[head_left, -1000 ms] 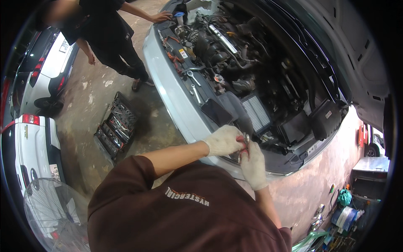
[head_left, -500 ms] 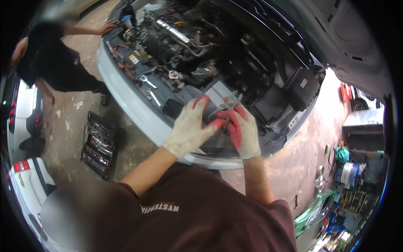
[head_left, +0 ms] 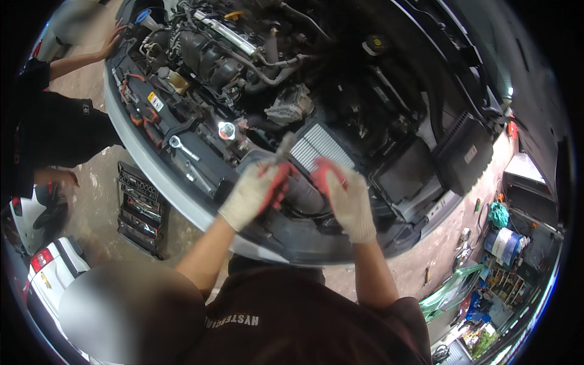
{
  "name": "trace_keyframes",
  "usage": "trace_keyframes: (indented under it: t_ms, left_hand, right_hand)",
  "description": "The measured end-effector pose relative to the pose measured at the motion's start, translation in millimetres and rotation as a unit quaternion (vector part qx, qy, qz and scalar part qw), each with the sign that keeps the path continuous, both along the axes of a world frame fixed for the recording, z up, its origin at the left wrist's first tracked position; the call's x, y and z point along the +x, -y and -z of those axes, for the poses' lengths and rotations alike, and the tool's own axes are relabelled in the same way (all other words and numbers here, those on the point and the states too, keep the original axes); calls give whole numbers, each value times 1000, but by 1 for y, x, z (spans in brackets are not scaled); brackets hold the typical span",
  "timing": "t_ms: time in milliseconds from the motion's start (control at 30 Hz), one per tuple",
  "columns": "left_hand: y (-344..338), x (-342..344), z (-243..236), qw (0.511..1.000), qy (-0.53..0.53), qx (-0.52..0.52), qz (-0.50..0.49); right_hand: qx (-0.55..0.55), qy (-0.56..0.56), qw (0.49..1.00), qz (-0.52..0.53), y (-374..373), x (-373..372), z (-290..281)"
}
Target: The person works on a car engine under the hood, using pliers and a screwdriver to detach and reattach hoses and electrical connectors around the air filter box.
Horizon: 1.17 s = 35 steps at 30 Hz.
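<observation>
My left hand (head_left: pixel 250 193), in a white glove with red palm, is closed around a small grey metal part (head_left: pixel 285 148) that sticks up past the thumb, blurred by motion. To its right my right hand (head_left: pixel 348 204), gloved alike, has its fingers curled inward; whether anything is between them is hidden. Both hands hover over the front of an engine bay. Just beyond them lies a pleated air filter (head_left: pixel 319 148) in a dark housing. A thick dark intake duct (head_left: pixel 303 194) shows between the hands.
Wrenches (head_left: pixel 184 148) lie on the front panel, left of my hands. A co-worker's hand (head_left: pixel 111 40) rests at the car's far left edge. An open toolbox (head_left: pixel 141 210) stands on the floor at left. A black cover (head_left: pixel 461 155) stands tilted at right.
My hands have drawn apart. The grey metal part, held up at my right hand before, is now in my left. The view has shifted closer over the engine bay.
</observation>
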<state>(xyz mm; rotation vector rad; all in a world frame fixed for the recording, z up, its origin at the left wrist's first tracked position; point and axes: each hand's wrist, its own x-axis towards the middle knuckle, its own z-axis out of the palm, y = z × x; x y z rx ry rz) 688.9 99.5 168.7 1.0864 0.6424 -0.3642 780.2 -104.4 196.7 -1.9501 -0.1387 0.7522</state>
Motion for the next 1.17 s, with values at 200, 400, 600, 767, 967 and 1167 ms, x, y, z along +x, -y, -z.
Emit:
trace_keyframes:
  t_ms: [200, 400, 600, 767, 967, 1167]
  left_hand:
    - [-85, 106, 91, 696, 37, 660, 281]
    - [-86, 162, 169, 619, -11, 707, 342]
    - [-90, 174, 226, 616, -13, 708, 346]
    - [-101, 159, 252, 726, 47, 646, 230]
    - [-127, 181, 287, 918, -22, 311, 244]
    - [-152, 144, 330, 965, -124, 48, 224]
  right_hand:
    - [-189, 216, 958, 0, -74, 113, 150]
    - [-122, 192, 973, 27, -116, 147, 239]
    - [-15, 217, 974, 61, -117, 142, 275]
    - [29, 194, 976, 93, -122, 140, 278]
    - [-23, 230, 971, 58, -116, 139, 281]
    - [-59, 264, 962, 21, -114, 131, 274]
